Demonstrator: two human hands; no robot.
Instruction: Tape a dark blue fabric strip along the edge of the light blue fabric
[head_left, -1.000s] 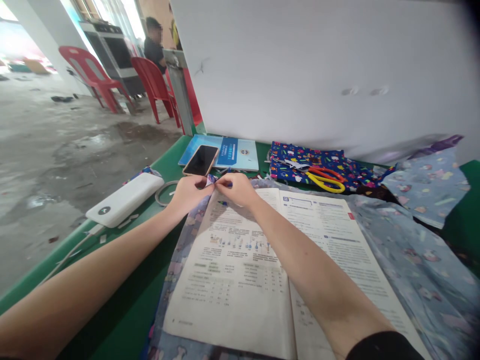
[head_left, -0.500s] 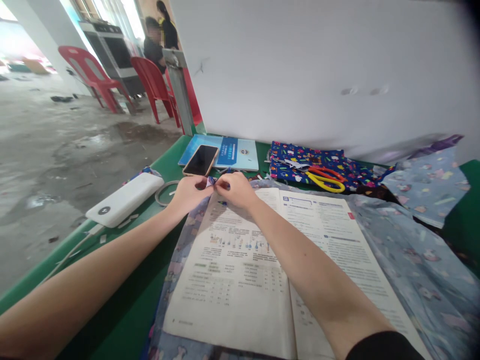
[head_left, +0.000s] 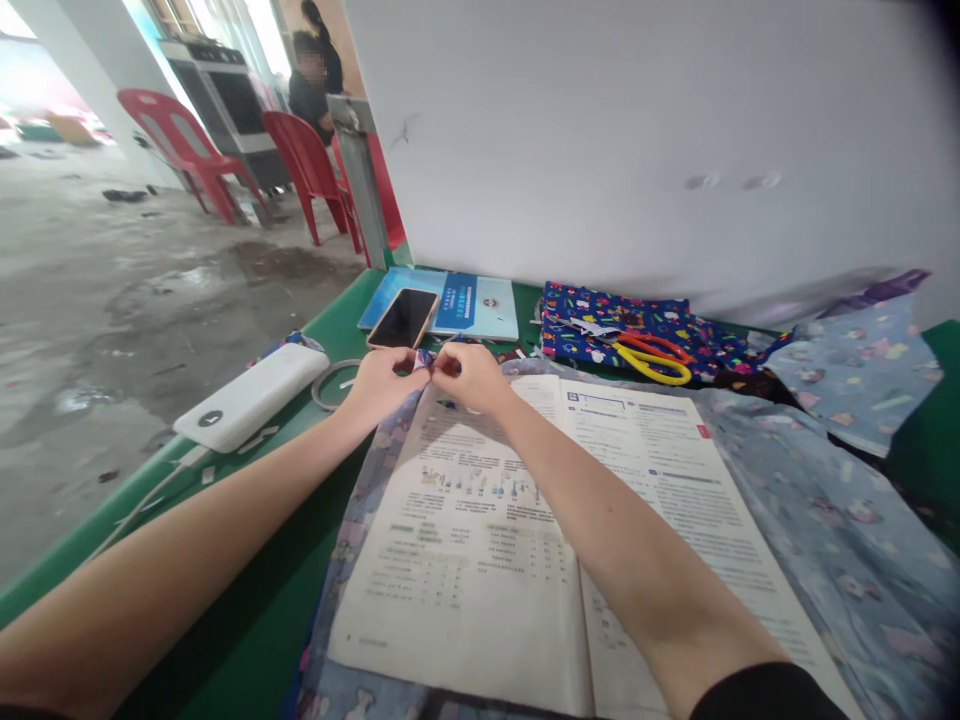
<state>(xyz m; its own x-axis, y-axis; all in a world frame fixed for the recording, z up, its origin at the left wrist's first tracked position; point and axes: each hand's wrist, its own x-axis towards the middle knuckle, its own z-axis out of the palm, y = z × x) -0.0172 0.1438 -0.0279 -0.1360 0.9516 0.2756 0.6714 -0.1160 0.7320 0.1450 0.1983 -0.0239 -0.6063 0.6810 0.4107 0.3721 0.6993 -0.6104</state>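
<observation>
An open book [head_left: 480,560] with printed pages lies on a grey-blue patterned cloth [head_left: 817,500] spread over the green table. At the book's top left corner, my left hand [head_left: 386,385] pinches the gathered edge of the cloth, a bit of which shows between the fingers. My right hand [head_left: 472,378] meets it there, thumb and fingertips pressed together on the same edge. Its forearm crosses above the book. Just behind the hands lies a phone [head_left: 403,318], partly on a light blue booklet [head_left: 491,308].
A white power bank [head_left: 251,398] with a cable stands on the left of the green table [head_left: 247,620]. Scissors [head_left: 651,360] with yellow and red handles rest on dark blue patterned fabric [head_left: 577,303]. A white board rises behind. Red chairs [head_left: 304,165] and two people are farther off.
Hardly anything differs. Both hands keep pinching the cloth edge in the same spot, and the view has shifted very slightly.
</observation>
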